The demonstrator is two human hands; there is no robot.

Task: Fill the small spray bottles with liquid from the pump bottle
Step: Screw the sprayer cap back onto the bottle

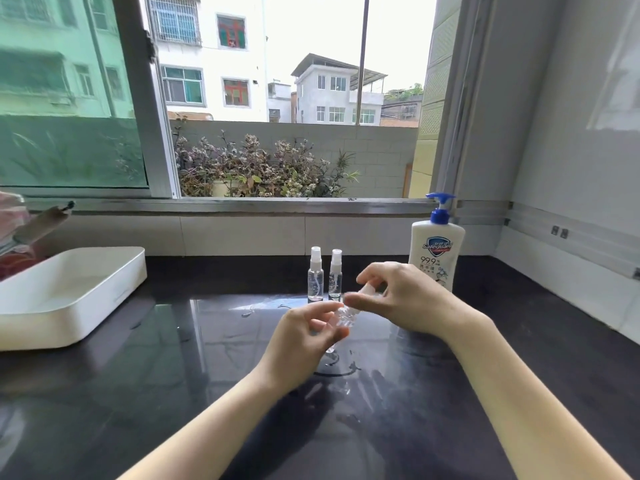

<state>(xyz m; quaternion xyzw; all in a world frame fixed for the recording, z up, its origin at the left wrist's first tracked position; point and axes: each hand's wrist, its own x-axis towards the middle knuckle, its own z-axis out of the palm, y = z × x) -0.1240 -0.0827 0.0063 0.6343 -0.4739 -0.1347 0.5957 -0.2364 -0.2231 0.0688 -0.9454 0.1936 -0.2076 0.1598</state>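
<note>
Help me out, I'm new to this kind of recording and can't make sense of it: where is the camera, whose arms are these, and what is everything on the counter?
There is no machine here. The single picture comes from a wide-angle camera worn on a person's head, looking forward and down, so the two bare arms are the wearer's own. The left hand grips the clear body of a small spray bottle, held tilted above the dark countertop, while the right hand pinches its white top. Behind the hands, two more spray bottles stand upright side by side. To their right stands the large white pump bottle with a blue pump. A white tray sits at the left.
</note>
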